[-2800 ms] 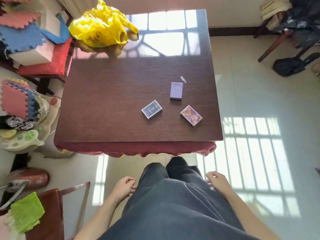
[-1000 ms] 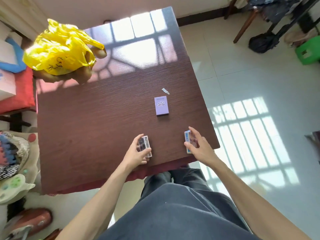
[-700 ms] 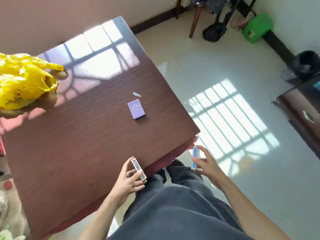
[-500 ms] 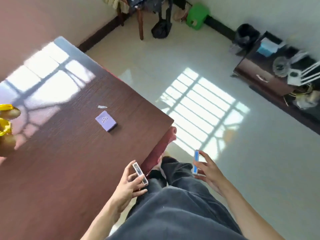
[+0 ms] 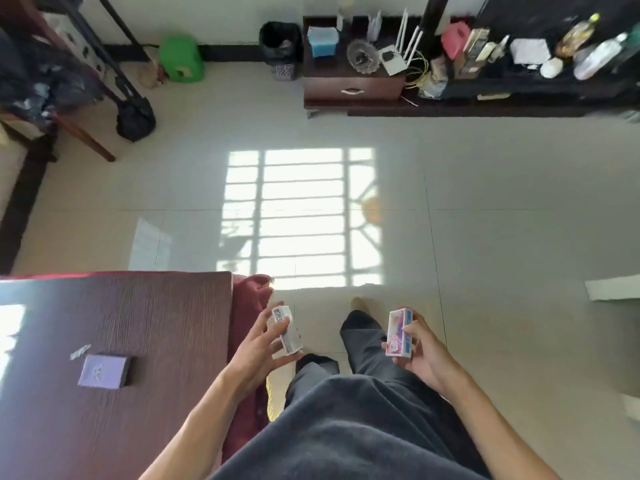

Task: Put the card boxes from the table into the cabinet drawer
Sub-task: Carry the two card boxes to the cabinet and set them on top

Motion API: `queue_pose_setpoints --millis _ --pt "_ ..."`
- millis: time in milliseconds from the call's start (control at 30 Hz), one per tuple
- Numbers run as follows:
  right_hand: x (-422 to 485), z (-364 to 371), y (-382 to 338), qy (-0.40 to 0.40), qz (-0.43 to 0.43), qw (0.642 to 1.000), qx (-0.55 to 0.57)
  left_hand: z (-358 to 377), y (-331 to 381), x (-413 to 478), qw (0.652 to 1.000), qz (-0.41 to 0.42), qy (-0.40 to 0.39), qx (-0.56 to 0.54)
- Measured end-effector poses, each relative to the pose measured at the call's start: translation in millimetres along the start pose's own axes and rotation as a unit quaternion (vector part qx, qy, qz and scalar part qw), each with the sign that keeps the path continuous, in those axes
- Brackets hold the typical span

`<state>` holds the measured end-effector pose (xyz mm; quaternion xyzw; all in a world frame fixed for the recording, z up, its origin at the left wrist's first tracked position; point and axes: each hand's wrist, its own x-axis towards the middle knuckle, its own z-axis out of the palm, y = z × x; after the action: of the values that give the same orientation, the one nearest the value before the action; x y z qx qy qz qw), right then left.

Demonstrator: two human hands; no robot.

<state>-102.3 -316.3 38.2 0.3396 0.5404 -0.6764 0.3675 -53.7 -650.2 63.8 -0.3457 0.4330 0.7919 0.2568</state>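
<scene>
My left hand (image 5: pixel 258 344) grips a grey-white card box (image 5: pixel 288 330) just past the table's right edge. My right hand (image 5: pixel 420 348) holds a pink and blue card box (image 5: pixel 399 332) over the floor. A purple card box (image 5: pixel 102 371) lies flat on the dark wooden table (image 5: pixel 156 323) at the lower left. Across the room at the far wall stands the dark cabinet (image 5: pixel 353 76), and its drawer (image 5: pixel 353 90) with a pale handle is closed.
Pale tiled floor with a sunlit window patch (image 5: pixel 301 216) lies between me and the cabinet. A black bin (image 5: pixel 281 46) and green stool (image 5: pixel 180 58) sit left of it. A long cluttered shelf (image 5: pixel 519 64) runs right. A chair and black bag (image 5: pixel 135 116) are at the far left.
I picked up two card boxes from the table, one in each hand, and turned right toward the cabinet. The table has slid to the lower left of view with the purple box on it.
</scene>
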Motion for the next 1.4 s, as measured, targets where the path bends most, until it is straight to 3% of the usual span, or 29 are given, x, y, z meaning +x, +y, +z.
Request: queue_pose_setpoints --millis 133,300,533,800,967,1400 --pt "6 -25 -20 0.024 -0.004 0.999 0.043 47 15 38 0.997 -0.007 0.023 0.075" --pt "31 -62 -72 0.053 -0.017 0.998 0.019 112 29 84 0.991 -0.015 0.06 0.119" --pt "67 -89 -160 0.053 -0.023 0.998 -0.003 180 61 126 0.994 -0.015 0.051 0.094" --pt "120 -77 -240 0.048 -0.019 0.999 -0.001 193 108 174 0.993 -0.02 0.089 0.068" --pt "159 -59 -294 0.056 -0.03 0.998 -0.024 187 161 221 0.992 -0.022 0.108 0.061" --pt "243 -25 -446 0.072 -0.045 0.996 0.03 250 342 333 0.993 0.002 0.032 0.116"
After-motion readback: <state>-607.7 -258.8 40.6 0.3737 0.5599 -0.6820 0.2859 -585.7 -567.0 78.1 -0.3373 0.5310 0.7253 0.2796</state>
